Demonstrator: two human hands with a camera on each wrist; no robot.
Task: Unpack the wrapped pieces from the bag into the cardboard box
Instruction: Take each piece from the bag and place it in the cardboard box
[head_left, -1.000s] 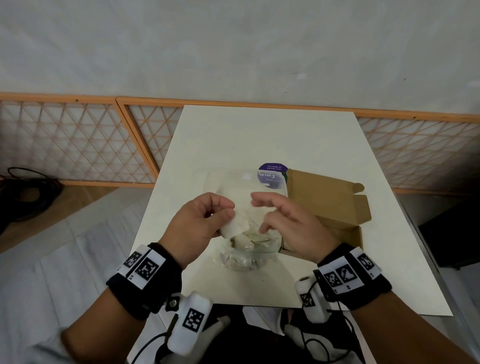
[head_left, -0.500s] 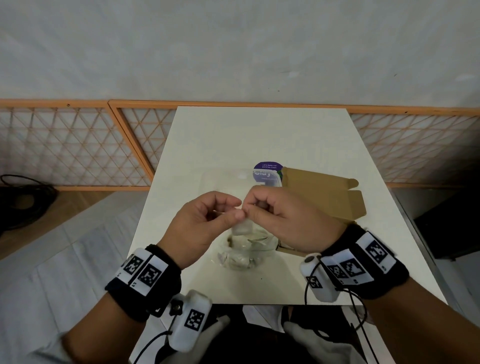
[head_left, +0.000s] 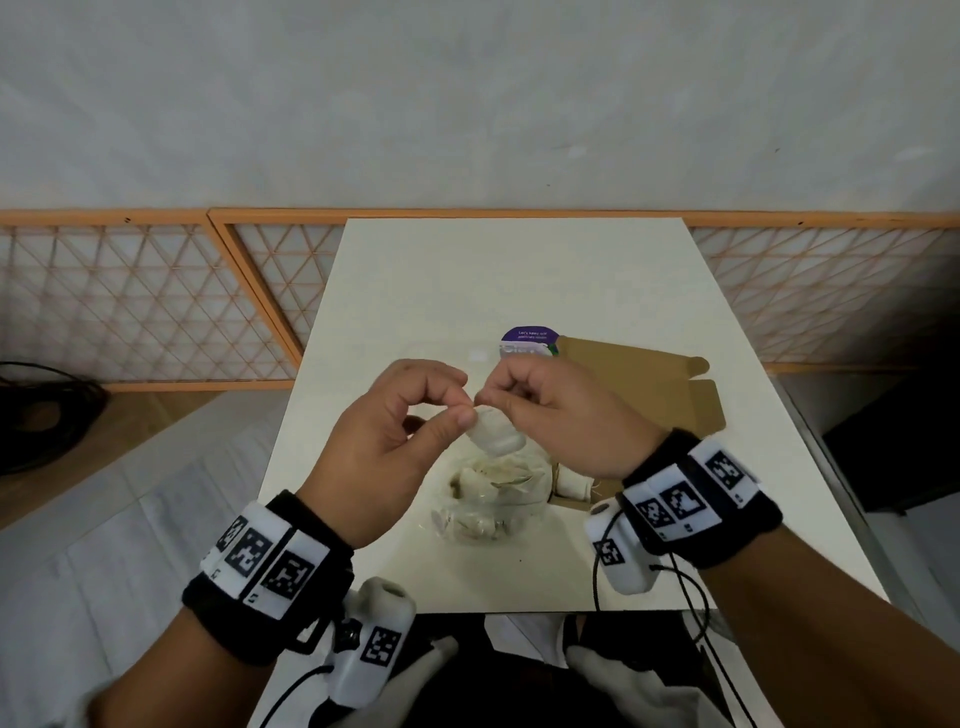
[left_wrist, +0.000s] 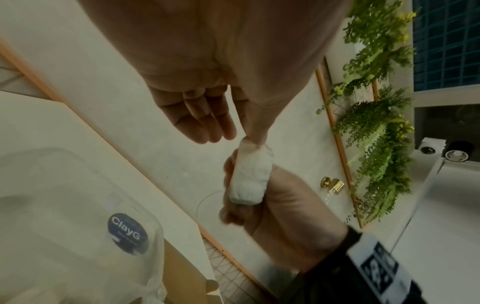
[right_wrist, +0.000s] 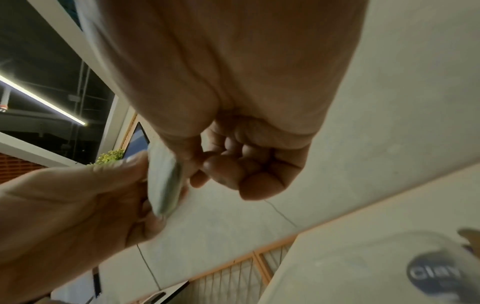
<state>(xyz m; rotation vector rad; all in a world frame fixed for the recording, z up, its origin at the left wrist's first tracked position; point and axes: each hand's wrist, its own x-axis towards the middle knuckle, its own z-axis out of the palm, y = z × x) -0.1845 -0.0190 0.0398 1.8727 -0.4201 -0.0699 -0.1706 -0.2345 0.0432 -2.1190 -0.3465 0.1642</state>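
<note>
A small white wrapped piece hangs in the air between my hands, above the clear plastic bag. My left hand pinches its top end with thumb and forefinger. My right hand has curled fingers and pinches the same end from the other side. In the left wrist view the wrapped piece lies against the right hand's fingers. The bag lies on the table and holds several more white pieces. The open cardboard box lies to its right, with one wrapped piece inside.
A purple round label sits on the bag's far end beside the box flap. The cream table has bare surface behind the bag. An orange lattice fence runs behind the table, and black cables lie on the floor at left.
My right hand has closed its fingers and come in onto the top of the piece held by the left hand. The piece now hangs a little higher over the bag.
</note>
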